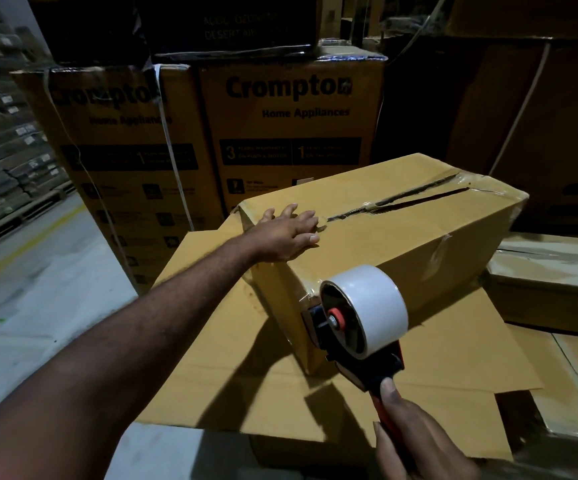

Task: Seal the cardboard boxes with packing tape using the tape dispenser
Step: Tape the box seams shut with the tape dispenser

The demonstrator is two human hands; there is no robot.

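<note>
box point(402, 237): brown, top seam taped, wrinkly | dispenser point(367, 368): red/blk, white roll point(377, 299), nose vs box near end

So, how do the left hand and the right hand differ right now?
The left hand lies open, fingers straight, on top of the cardboard box; the right hand is curled round the handle of the tape dispenser. The left hand reaches far forward, the right hand is near and low. Both are bare and work at the same box.

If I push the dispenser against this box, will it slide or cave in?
It may slide: the box sits on flat cardboard, though the left hand pressing its top should steady it. The top likely flexes, since its seam gapes. Tipping seems unlikely; it lies low.
</note>
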